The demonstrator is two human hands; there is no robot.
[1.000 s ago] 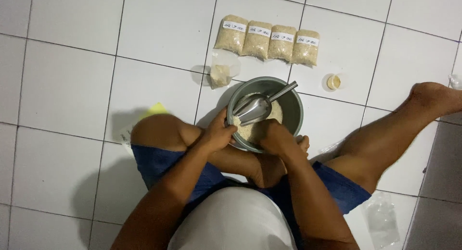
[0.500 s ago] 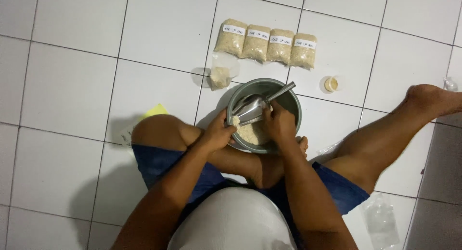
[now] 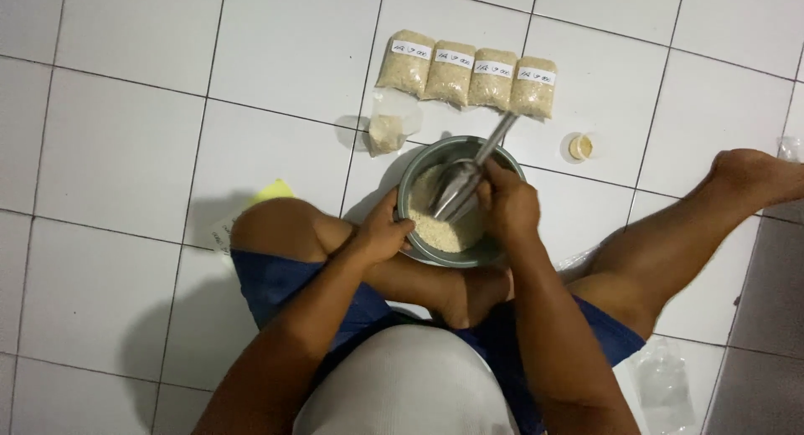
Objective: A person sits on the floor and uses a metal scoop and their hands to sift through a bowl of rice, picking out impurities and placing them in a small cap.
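While the left hand point(image 3: 381, 234) grips the metal bowl point(image 3: 416, 177) rim, the right hand point(image 3: 507, 205) closes round the scoop point(image 3: 459, 184).
Scooping step: scoop rests in rice point(image 3: 448, 230); lifting likely requires level carriage.

A floor of glossy white square ceramic tiles point(image 3: 109, 150) with thin dark grout lines is seen throughout. Overhead light is reflected; soft shadows are cast.

Grey bowl point(image 3: 412, 202) of rice, metal scoop point(image 3: 456, 188) inside
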